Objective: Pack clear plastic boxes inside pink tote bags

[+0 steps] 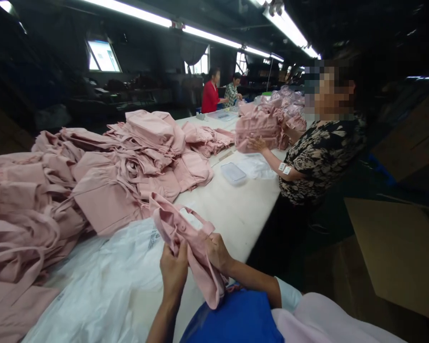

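Note:
A pink fabric bag (196, 255) with cloth handles is held up over the table's near edge, tilted, its lower end by the blue cloth on my lap. My left hand (174, 267) pinches the bag's edge near its opening, thumb on top. On the other side, my right hand (217, 251) grips the fabric below a handle, its fingers partly hidden by the cloth. A white label or paper (190, 218) shows at the bag's top. Clear plastic bags (110, 281) with print lie on the table left of my hands.
Pink bags (107, 181) are heaped along the left of the white table (232, 209). A clear plastic box (233, 173) sits farther up. At right, a co-worker in a floral top (318, 147) handles another pink bag (257, 128). Cardboard (396, 252) stands at lower right; two people work farther back.

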